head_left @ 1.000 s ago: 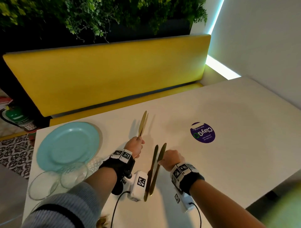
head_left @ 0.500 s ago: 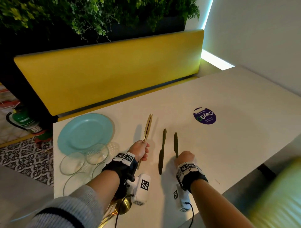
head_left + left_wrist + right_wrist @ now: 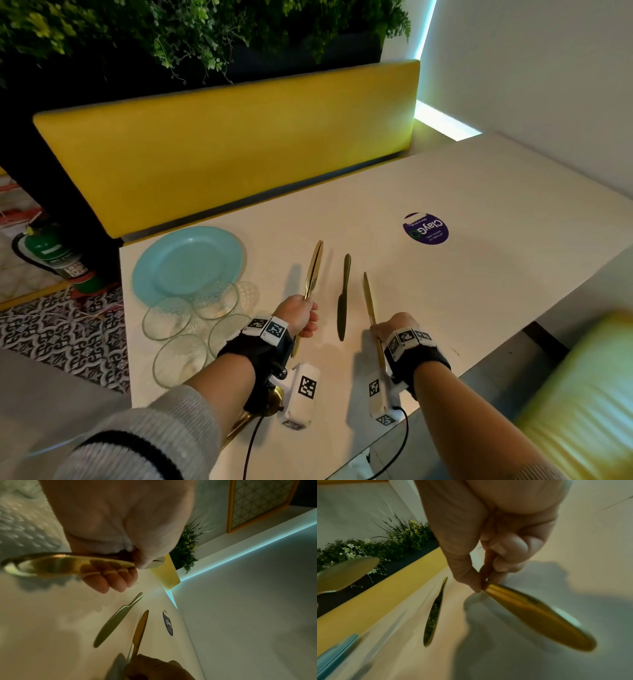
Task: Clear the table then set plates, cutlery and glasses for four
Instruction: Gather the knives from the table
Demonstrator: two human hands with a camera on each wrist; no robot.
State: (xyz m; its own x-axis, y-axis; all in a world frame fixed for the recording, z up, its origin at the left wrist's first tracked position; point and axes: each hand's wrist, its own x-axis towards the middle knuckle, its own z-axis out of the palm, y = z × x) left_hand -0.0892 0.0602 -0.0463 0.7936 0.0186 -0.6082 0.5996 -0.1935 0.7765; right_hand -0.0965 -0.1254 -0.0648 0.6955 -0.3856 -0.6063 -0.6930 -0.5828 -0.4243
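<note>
gripping a pair of gold knives (image 3: 313,270) held together, the left hand (image 3: 297,316) has its fingers (image 3: 109,580) curled round the middle of them, handles pointing away toward the far edge of the white table (image 3: 479,274), the blade ends running back under the wrist. the right hand (image 3: 394,327) pinches a single gold knife (image 3: 369,298) between thumb and curled fingers (image 3: 510,550), its far end slanting up off the tabletop toward the far edge and its near end passing under the wrist, seen broad and gold in the right wrist view.

between the two hands a third, loose knife (image 3: 343,298) lies flat on the table, touched by neither hand, its handle toward the far edge and its blade toward the near edge.

out to the left, near the table's left edge, a pale turquoise plate (image 3: 186,262) sits close to the far left corner. just beside it, toward the near edge, stands a cluster of clear glass bowls (image 3: 168,318); whether they touch the plate i cannot tell. a round purple sticker (image 3: 425,229) lies on the tabletop to the right of the knives, well apart from them.

beyond the far edge runs a yellow bench backrest (image 3: 222,150) with green foliage (image 3: 191,31) above it. a green fire extinguisher (image 3: 48,250) stands on the patterned floor off the table's left side.
</note>
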